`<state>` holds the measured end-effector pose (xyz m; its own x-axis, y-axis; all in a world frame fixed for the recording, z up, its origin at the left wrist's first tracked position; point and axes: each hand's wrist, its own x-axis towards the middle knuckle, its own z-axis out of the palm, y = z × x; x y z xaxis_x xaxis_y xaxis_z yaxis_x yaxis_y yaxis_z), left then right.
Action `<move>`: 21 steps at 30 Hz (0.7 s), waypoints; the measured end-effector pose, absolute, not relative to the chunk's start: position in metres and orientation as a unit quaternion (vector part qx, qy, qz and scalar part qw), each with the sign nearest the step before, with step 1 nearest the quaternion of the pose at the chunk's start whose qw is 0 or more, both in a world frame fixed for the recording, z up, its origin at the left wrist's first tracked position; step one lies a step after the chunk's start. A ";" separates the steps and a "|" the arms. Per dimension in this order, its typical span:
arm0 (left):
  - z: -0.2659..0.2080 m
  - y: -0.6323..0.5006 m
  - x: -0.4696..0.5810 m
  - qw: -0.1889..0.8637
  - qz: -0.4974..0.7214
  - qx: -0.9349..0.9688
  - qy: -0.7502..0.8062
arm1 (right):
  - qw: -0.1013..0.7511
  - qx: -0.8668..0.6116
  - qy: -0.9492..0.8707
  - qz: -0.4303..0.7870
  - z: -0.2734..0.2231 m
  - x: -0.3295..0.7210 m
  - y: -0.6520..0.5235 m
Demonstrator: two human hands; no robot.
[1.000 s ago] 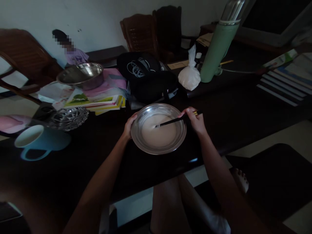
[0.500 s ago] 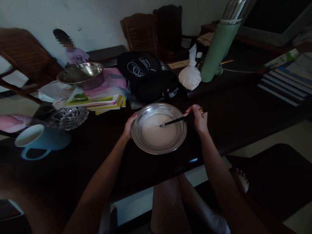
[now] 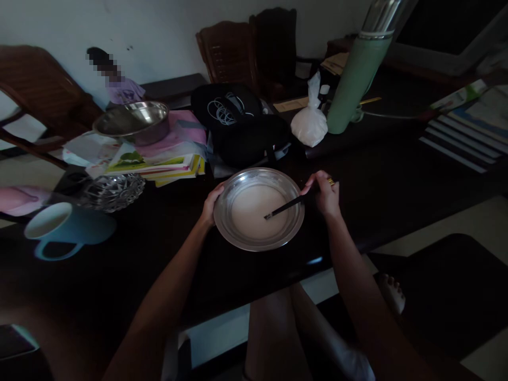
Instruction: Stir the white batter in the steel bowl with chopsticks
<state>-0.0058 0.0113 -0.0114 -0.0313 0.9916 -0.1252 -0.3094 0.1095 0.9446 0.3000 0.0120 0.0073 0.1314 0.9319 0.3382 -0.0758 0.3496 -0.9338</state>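
A shiny metal bowl (image 3: 260, 242) stands on the dark table in front of me, with a milky white liquid (image 3: 254, 209) in it. My left hand (image 3: 212, 203) grips the bowl by its left rim, fingers mostly hidden behind the side. On the right, my right hand (image 3: 326, 194), with a gold-coloured ring, is closed around the upper end of a dark slim stick (image 3: 288, 205) that looks like a chopstick. The stick slants over the right rim, and its lower tip is in the liquid near the bowl's middle.
A blue mug (image 3: 85, 227) and a glass dish (image 3: 115, 191) stand left. Behind are a second metal bowl (image 3: 154, 129) on books, a black case (image 3: 250, 137), a tied bag of white powder (image 3: 309, 127) and a green thermos (image 3: 353, 84). Books (image 3: 464, 137) lie right; a person (image 3: 125, 92) is beyond.
The stick's tip has shifted slightly toward me and to the right in the liquid. My right hand moved a little with it; my left hand and the bowl stayed put.
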 end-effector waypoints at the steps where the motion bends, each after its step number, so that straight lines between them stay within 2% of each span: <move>1: -0.012 0.011 -0.006 0.587 0.553 0.374 0.458 | 0.612 -0.406 -0.542 0.408 0.007 0.300 0.012; 4: -0.012 0.012 -0.006 0.584 0.554 0.378 0.457 | 0.587 -0.407 -0.563 0.416 0.007 0.298 0.012; 9: -0.012 0.011 -0.005 0.583 0.554 0.381 0.456 | 0.653 -0.425 -0.503 0.375 0.007 0.301 0.013; 15: -0.013 0.013 -0.006 0.580 0.553 0.390 0.455 | 0.582 -0.417 -0.566 0.409 0.009 0.298 0.010; 21: -0.012 0.011 -0.006 0.581 0.547 0.395 0.456 | 0.639 -0.430 -0.513 0.379 0.008 0.301 0.012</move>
<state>-0.0062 0.0110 -0.0124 -0.0140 0.9952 -0.0970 -0.2754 0.0894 0.9572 0.3010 0.0125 0.0077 0.1870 0.9254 0.3297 -0.0440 0.3432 -0.9382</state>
